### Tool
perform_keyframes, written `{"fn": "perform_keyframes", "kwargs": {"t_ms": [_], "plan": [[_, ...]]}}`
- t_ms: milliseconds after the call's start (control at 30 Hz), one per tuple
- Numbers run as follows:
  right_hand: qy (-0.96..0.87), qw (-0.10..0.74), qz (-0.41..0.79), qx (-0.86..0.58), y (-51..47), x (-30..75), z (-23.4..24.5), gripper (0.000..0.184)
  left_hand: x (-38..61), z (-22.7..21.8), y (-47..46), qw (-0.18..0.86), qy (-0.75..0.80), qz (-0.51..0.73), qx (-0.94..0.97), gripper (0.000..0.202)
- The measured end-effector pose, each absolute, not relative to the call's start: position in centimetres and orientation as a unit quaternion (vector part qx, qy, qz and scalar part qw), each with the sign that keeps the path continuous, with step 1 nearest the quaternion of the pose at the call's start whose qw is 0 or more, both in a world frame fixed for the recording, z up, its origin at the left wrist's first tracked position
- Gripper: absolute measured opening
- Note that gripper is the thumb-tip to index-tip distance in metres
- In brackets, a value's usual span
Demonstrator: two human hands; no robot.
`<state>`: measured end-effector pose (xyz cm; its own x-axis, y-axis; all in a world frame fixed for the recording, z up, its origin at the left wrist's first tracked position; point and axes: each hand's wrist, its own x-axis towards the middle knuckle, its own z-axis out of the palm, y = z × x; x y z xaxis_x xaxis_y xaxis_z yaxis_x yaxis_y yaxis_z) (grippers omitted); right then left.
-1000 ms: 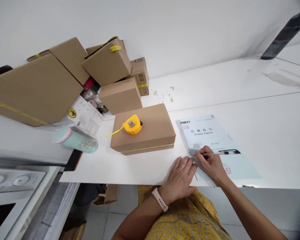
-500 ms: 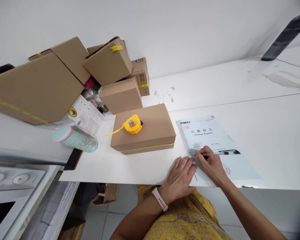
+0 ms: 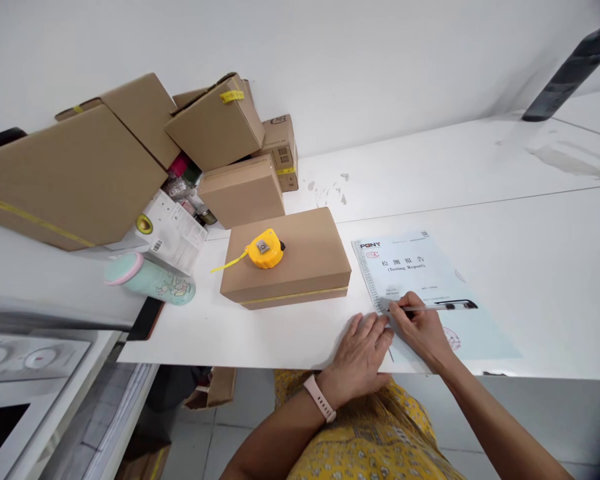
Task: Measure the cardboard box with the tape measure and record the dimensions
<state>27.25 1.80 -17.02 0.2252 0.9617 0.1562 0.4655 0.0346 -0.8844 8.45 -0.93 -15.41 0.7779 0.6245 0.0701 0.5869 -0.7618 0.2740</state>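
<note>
My right hand (image 3: 421, 331) grips a pen (image 3: 443, 306) with a clear barrel and a dark clip, its tip down near the spiral edge of a light-blue report booklet (image 3: 410, 247). My left hand (image 3: 363, 350) lies flat at the table's front edge, fingers stretched out and reaching the booklet's lower left side. Part of the booklet is hidden under the hands. Left of them, a cardboard box (image 3: 300, 247) sits on the table, and a yellow tape measure (image 3: 265, 249) rests on it with a bit of tape pulled out.
Several cardboard boxes (image 3: 240, 190) are piled at the back left by the wall. A mint-green bottle (image 3: 165, 283) lies near a white carton (image 3: 173, 230). At the far right stands a dark bottle-shaped object (image 3: 565, 73). The white table (image 3: 555, 280) ends just before my body.
The pen in my right hand has tilted very slightly, its top end shifting a little left. My left hand, the booklet and the box stay as they were.
</note>
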Motion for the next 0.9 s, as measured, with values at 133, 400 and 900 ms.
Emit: {"fn": "perform_keyframes", "kwargs": {"t_ms": [133, 400, 900], "plan": [[-0.562, 0.445, 0.272, -0.642, 1.77, 27.33, -17.18, 0.028, 8.44, -15.46, -0.89, 0.118, 0.322, 0.081, 0.936, 0.076], [-0.552, 0.453, 0.27, -0.646, 1.83, 27.06, -16.75, 0.028, 8.44, -15.57, -0.93, 0.122, 0.325, 0.085, 0.934, 0.077], [-0.566, 0.439, 0.256, -0.65, 1.84, 27.2, -16.95, 0.028, 8.44, -15.62, -0.94, 0.119, 0.325, 0.084, 0.934, 0.077]]}}
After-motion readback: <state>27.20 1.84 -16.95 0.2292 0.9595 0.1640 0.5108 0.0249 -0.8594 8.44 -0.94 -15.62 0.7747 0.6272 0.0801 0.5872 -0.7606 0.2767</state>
